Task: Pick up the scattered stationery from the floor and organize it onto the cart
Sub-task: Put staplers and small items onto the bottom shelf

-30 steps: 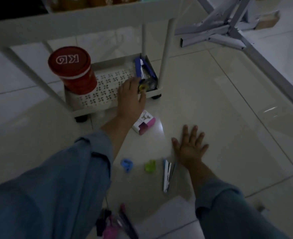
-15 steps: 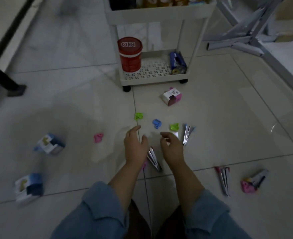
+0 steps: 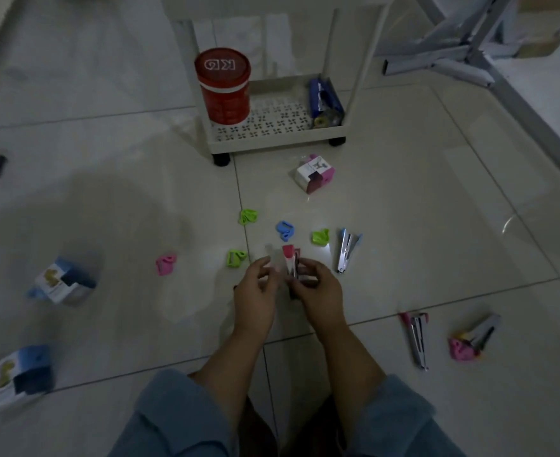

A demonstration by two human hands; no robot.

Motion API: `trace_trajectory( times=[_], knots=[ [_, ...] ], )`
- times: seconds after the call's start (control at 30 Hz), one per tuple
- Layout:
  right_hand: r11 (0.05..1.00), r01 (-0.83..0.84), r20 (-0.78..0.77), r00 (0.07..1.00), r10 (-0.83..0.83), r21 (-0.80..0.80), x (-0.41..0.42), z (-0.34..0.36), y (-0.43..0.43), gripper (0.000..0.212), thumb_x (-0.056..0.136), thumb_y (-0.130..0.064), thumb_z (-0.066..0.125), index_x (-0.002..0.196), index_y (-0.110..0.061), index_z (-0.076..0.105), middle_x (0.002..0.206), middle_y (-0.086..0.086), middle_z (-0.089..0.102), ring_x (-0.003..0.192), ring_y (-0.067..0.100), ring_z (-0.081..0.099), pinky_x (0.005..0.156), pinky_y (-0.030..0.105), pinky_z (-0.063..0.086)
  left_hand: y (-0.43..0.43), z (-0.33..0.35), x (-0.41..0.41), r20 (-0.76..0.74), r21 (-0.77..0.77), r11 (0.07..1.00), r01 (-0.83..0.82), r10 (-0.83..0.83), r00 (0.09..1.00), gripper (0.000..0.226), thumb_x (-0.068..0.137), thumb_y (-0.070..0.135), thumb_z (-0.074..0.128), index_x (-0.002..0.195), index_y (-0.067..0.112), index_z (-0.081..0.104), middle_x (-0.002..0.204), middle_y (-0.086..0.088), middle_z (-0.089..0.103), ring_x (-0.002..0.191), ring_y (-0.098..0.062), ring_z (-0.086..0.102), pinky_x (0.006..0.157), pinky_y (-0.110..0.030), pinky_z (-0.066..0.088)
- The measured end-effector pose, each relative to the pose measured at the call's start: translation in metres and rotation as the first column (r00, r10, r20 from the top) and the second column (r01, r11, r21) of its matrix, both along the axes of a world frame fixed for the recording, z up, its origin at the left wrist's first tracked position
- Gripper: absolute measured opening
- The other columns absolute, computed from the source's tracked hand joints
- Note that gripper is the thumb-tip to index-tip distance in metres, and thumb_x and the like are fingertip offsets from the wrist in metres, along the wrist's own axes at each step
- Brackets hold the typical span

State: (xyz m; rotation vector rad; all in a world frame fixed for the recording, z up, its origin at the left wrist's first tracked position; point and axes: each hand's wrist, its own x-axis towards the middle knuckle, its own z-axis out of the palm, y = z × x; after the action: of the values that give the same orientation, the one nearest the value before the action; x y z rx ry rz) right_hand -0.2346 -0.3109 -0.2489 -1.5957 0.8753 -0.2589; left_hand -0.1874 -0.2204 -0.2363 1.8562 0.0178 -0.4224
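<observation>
The white cart [image 3: 277, 143] is the landmark: on its bottom shelf stand a red canister [image 3: 224, 87] at the left and a few blue stationery pieces [image 3: 325, 100] at the right, so only a small share seems put away. Most remains on the floor in front of it. Just before the cart lies a pink-and-white box [image 3: 315, 174]; two blue boxes [image 3: 62, 282] sit well off to its left. Nearer the person, a blue stapler [image 3: 346, 249] and two pink staplers [image 3: 415, 338] lie to the right. Small green, blue and pink clips [image 3: 285, 230] are scattered between cart and hands. The right hand [image 3: 318, 291] is clamped on a pink stapler [image 3: 292, 262], lifted off the floor. The left hand [image 3: 255, 298] is beside it, fingers curled; whether it grips anything cannot be told.
</observation>
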Motion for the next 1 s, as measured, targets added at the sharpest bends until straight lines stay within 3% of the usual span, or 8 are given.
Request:
trace_trajectory(
  times=[0.17,0.27,0.37,0.43,0.6,0.73,0.83,1.0],
  knots=[
    [0.995,-0.092,0.014,0.996,0.092,0.025,-0.004,0.008,-0.017,0.022,0.087,-0.009,0.059,0.106,-0.011,0.07,0.097,0.005,0.071,0.083,0.01,0.066,0.075,0.02,0.053,-0.027,-0.011,-0.003,-0.37,-0.214,0.976,0.025,-0.105,0.923,0.02,0.095,0.033,0.05,0.103,0.019,0.061,0.108,-0.014,0.067,0.1,-0.028,0.065,0.089,-0.045,0.053],
    [0.953,0.162,0.005,0.986,-0.166,-0.257,0.0,0.003,-0.035,0.021,0.086,-0.008,0.059,0.106,-0.007,0.067,0.1,0.008,0.065,0.083,0.007,0.061,0.071,0.008,0.044,-0.034,-0.016,-0.002,-0.427,-0.234,0.971,-0.054,-0.052,0.903,0.012,0.098,0.012,0.042,0.097,0.013,0.054,0.1,-0.012,0.065,0.07,-0.019,0.069,0.065,-0.033,0.055],
    [0.881,0.357,-0.051,0.919,-0.391,-0.31,0.007,-0.01,-0.063,0.056,0.08,-0.017,0.07,0.129,-0.002,0.047,0.123,0.016,0.051,0.11,0.022,0.051,0.094,0.031,0.043,-0.042,-0.016,0.001,-0.381,-0.197,0.98,0.027,-0.102,0.919,0.024,0.098,0.007,0.039,0.118,0.006,0.052,0.104,-0.006,0.062,0.077,-0.014,0.064,0.067,-0.027,0.048],
    [0.909,0.295,-0.185,0.915,-0.357,-0.294,0.012,-0.019,-0.079,0.073,0.077,-0.022,0.074,0.136,-0.001,0.037,0.129,0.019,0.046,0.118,0.03,0.047,0.099,0.036,0.038,-0.047,-0.015,0.004,-0.368,-0.194,0.98,0.05,-0.12,0.922,0.028,0.097,0.006,0.04,0.122,0.005,0.052,0.11,-0.006,0.06,0.083,-0.014,0.061,0.069,-0.028,0.046],
    [0.922,0.032,-0.26,0.955,-0.142,-0.385,0.014,-0.026,-0.089,0.05,0.076,-0.005,0.067,0.122,0.004,0.049,0.117,0.021,0.051,0.105,0.032,0.051,0.082,0.024,0.036,-0.061,-0.011,0.011,-0.421,-0.212,0.976,0.046,-0.134,0.897,0.027,0.098,0.012,0.04,0.12,0.004,0.055,0.098,-0.006,0.063,0.076,-0.014,0.058,0.069,-0.028,0.045],
    [0.969,0.137,-0.142,0.975,-0.168,-0.207,0.007,-0.022,-0.082,0.036,0.076,-0.009,0.068,0.109,-0.005,0.055,0.097,0.005,0.059,0.079,0.015,0.057,0.076,0.032,0.05,-0.069,-0.006,0.02,-0.518,-0.235,0.971,-0.047,-0.084,0.851,0.025,0.099,0.024,0.038,0.097,0.011,0.06,0.086,0.0,0.059,0.074,-0.013,0.052,0.067,-0.025,0.042],
    [0.972,0.236,0.002,0.972,-0.236,0.006,0.017,-0.013,-0.081,0.006,0.087,-0.015,0.058,0.093,-0.015,0.055,0.077,-0.003,0.056,0.066,0.004,0.052,0.065,0.027,0.047,-0.074,0.0,0.039,-0.486,-0.304,0.95,-0.074,-0.088,0.87,0.026,0.094,0.025,0.046,0.111,0.01,0.058,0.086,-0.002,0.058,0.073,-0.012,0.051,0.063,-0.025,0.04],
    [0.905,0.379,0.048,0.918,-0.395,0.191,0.068,0.003,-0.116,0.025,0.096,-0.013,0.04,0.078,-0.011,0.057,0.067,0.001,0.051,0.058,0.012,0.046,0.053,0.022,0.039,-0.091,0.023,0.102,-0.324,-0.277,0.961,-0.013,-0.081,0.943,0.026,0.099,0.016,0.039,0.081,0.015,0.057,0.076,-0.005,0.056,0.068,-0.016,0.051,0.065,-0.027,0.042]
  ],
)
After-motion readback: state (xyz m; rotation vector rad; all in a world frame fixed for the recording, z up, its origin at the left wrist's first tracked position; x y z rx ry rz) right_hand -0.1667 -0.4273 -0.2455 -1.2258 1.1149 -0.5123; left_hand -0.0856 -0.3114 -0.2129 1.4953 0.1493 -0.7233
